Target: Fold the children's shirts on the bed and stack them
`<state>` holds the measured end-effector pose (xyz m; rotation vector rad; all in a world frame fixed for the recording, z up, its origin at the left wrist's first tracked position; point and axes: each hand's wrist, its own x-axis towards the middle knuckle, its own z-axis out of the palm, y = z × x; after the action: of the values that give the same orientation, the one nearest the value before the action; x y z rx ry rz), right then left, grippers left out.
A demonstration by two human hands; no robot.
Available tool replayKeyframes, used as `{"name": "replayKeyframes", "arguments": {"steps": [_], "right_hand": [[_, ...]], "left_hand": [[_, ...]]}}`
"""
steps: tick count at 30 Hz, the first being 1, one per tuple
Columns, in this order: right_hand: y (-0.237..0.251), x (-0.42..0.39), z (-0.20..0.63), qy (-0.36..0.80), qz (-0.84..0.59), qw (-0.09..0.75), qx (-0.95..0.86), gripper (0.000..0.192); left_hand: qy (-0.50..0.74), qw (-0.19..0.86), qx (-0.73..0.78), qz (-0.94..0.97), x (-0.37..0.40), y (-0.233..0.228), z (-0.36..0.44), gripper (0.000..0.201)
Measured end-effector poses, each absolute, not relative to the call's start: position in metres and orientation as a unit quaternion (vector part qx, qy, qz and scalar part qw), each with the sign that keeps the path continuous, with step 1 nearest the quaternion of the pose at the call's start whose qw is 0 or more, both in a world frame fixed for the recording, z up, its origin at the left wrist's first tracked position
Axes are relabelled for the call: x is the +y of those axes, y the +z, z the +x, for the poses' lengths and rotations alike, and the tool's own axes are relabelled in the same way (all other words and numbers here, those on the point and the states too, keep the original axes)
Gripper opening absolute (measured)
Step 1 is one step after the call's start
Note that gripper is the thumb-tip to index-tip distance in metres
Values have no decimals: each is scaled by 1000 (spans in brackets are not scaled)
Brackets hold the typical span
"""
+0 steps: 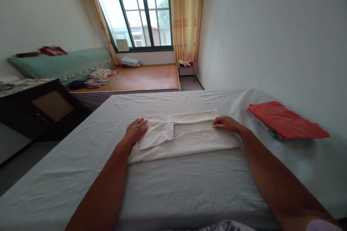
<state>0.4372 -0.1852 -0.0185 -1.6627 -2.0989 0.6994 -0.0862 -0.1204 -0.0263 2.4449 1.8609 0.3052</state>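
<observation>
White cotton-looking cloth [187,137], folded into a long flat band, lies across the middle of the pale grey bed sheet [173,187], straight in front of you. Your left hand [136,129] rests flat on its left end, palm down, fingers spread and relaxed, gripping nothing. A smaller folded flap sits just beside those fingers, its corner hanging loose toward you. Your right hand [226,123] is on the right end, fingers curled down and fingertips pressing the top layer; whether it pinches an edge or only pins it, you cannot tell from here.

Handling, as a judgement: soft, light, limp. It will sag and lose its folds if you lift it by one point. Several layers are stacked, so they can slide over each other. Nothing fragile, nothing slippery against the sheet. Best hold is at the two short ends where your hands already are, pinching all layers together at the corners, or flat palms to press and smooth. The loose flap on the left is the weak spot; take it along with the layers beneath.

Around it: a red folded cloth [287,121] on a teal one near the right wall, well apart from the white piece. Beyond the bed, a woven mat platform [146,77], a green cushion [65,65], yellow curtains [185,14] by the window.
</observation>
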Motion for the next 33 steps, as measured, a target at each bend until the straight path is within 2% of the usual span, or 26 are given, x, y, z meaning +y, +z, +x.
{"name": "replayKeyframes", "arguments": {"steps": [3, 5, 8, 10, 13, 17, 25, 28, 33], "right_hand": [[-16, -187, 439, 256, -593, 162, -746, 28], [-13, -189, 441, 257, -587, 154, -752, 26], [-9, -191, 442, 252, -577, 149, -763, 24], [-9, -192, 442, 252, -572, 139, -768, 24], [-14, -189, 444, 192, -601, 161, -759, 27], [-24, -184, 448, 69, -725, 183, -660, 48], [-19, -187, 423, 81, -831, 76, -545, 66], [-17, -190, 418, 65, -833, 66, -545, 66], [-19, -193, 416, 51, -808, 73, -582, 51]], "left_hand": [[176, 62, 523, 832, -131, -7, -85, 36], [191, 155, 463, 852, -141, 11, -81, 31], [105, 314, 383, 863, -158, 32, -72, 32], [36, 357, 341, 869, -166, 37, -66, 31], [12, 364, 350, 863, -170, 36, -62, 31], [43, 349, 389, 851, -166, 28, -63, 33], [66, 335, 417, 842, -163, 19, -62, 36], [72, 339, 420, 839, -163, 17, -61, 36], [80, 343, 418, 837, -161, 13, -64, 38]]}}
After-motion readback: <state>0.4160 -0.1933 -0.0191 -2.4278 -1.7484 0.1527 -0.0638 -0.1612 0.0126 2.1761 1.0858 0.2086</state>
